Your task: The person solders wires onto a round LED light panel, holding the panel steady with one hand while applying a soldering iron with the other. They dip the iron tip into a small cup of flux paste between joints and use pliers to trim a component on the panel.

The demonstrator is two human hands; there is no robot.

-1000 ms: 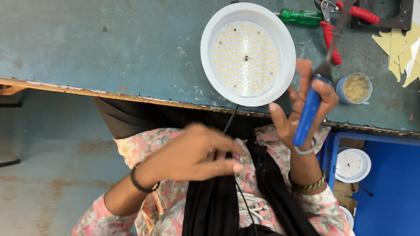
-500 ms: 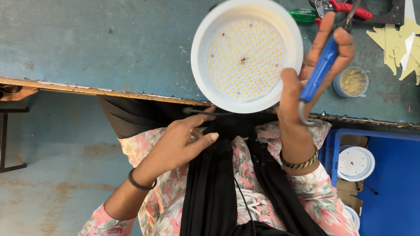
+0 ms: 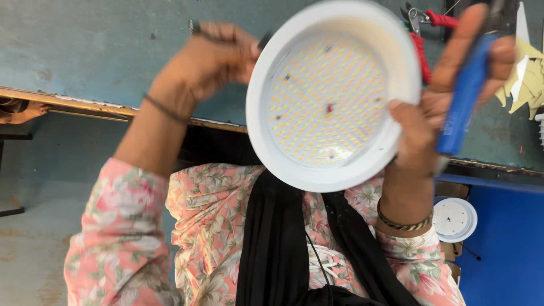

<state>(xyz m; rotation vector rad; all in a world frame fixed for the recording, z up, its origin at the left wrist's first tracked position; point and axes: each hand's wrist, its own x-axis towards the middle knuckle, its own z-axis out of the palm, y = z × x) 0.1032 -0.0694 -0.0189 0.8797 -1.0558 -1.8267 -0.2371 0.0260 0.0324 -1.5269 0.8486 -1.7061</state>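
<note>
Both hands are up at the round white lamp housing point(image 3: 334, 93), and that lamp is the landmark for everything else. Right hand point(image 3: 453, 90) is gripping the lamp's right rim, thumb pressing over the edge onto the inner wall, while the same fist is also clutching a blue-handled tool point(image 3: 464, 96) that is standing upright just to the right of the lamp. Left hand point(image 3: 212, 56) is sitting at the lamp's upper-left edge, fingers curled tight around a thin dark wire point(image 3: 209, 35); whether it is actually touching the rim, I cannot tell from here.

Inside the lamp, a disc dotted with rows of small yellow light chips is facing up at us. The lamp is being held tilted above the near edge of the blue-green tabletop point(image 3: 85, 51), lifted off the surface and partly hanging over the person's lap.

Behind the lamp's upper-right rim, red-handled pliers point(image 3: 422, 42) are lying on the tabletop. Further right of the lamp, yellow paper scraps point(image 3: 527, 79) are resting. Below and to the right of the lamp, a smaller white round fitting point(image 3: 456, 218) is sitting down by a blue crate point(image 3: 510, 249).
</note>
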